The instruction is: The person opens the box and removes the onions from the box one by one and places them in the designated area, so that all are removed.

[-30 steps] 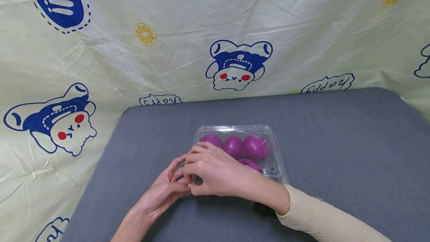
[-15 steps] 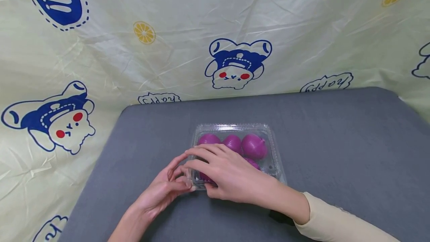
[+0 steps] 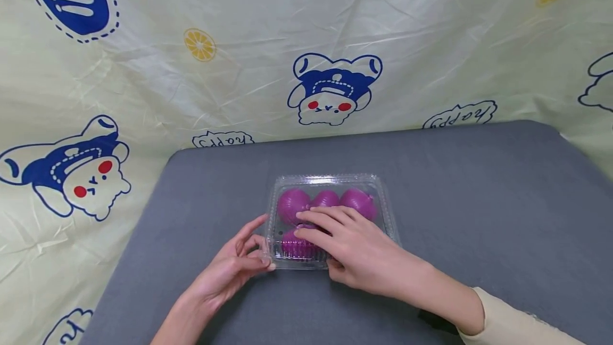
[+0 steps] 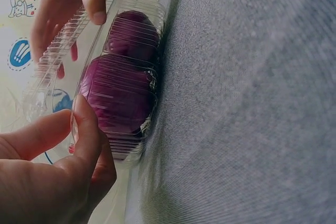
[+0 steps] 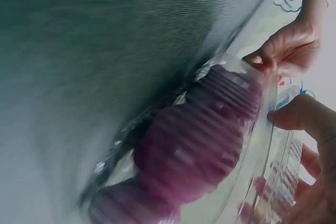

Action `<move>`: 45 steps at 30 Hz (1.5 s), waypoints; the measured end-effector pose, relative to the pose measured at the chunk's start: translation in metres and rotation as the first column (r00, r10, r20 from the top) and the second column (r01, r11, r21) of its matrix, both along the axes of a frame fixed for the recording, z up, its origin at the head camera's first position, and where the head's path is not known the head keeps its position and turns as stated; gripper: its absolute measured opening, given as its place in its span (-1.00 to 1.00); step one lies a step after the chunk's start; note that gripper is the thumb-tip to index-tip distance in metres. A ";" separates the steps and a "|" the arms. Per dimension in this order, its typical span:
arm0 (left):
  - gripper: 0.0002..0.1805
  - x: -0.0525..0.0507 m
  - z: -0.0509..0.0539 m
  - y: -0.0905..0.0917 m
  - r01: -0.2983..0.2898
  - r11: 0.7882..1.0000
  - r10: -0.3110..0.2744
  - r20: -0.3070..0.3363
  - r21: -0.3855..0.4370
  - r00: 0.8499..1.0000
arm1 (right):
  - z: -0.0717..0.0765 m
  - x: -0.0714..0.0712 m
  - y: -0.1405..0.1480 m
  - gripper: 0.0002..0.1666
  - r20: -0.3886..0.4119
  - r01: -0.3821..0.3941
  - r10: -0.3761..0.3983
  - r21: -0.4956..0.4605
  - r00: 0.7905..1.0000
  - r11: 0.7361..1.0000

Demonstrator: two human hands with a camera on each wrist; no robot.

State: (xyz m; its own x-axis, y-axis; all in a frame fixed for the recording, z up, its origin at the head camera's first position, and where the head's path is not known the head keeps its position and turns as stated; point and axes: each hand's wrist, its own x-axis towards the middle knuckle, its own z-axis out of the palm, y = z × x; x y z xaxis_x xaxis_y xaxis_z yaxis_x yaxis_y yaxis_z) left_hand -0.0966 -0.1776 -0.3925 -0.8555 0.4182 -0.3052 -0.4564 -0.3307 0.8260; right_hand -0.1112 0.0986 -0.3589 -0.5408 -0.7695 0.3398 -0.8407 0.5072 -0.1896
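Note:
A clear plastic clamshell box (image 3: 330,180) with several red onions (image 3: 293,205) in it rests on the grey table, its lid lying over the onions. At its near left corner my left hand (image 3: 234,265) pinches the rim between thumb and index finger, plain in the left wrist view. Across the lid's front half lies my right hand (image 3: 359,244), fingers extended over the top and thumb at the front rim. In the right wrist view that thumb (image 5: 302,114) touches the rim edge. The right hand hides part of the front row of onions.
Grey cloth covers the table (image 3: 455,190) around the box. Behind and to the left hangs a pale curtain (image 3: 258,79) with cartoon prints. Something dark (image 3: 438,322) lies under the right forearm.
My right hand has slid rightward along the box's front edge, away from the left corner, uncovering the left onions. The left hand stays at its corner.

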 end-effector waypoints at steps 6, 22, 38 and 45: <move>-0.02 0.000 0.001 0.001 -0.017 1.000 0.017 0.021 -0.007 1.000 | -0.002 0.000 0.019 -0.20 0.008 0.073 -0.073 0.007 0.997 0.997; -0.02 0.001 0.001 -0.001 0.022 0.999 -0.021 -0.018 0.030 1.000 | -0.017 0.007 0.064 -0.01 0.082 0.290 -0.289 0.000 0.954 0.957; -0.01 -0.001 0.002 -0.003 0.021 0.999 -0.021 0.006 0.025 1.000 | -0.029 0.017 0.078 -0.05 0.155 0.326 -0.313 -0.073 0.937 0.942; -0.01 0.000 0.001 -0.003 0.006 1.000 -0.006 0.016 0.011 1.000 | -0.029 0.011 0.082 -0.05 0.091 0.302 -0.298 -0.036 0.950 0.953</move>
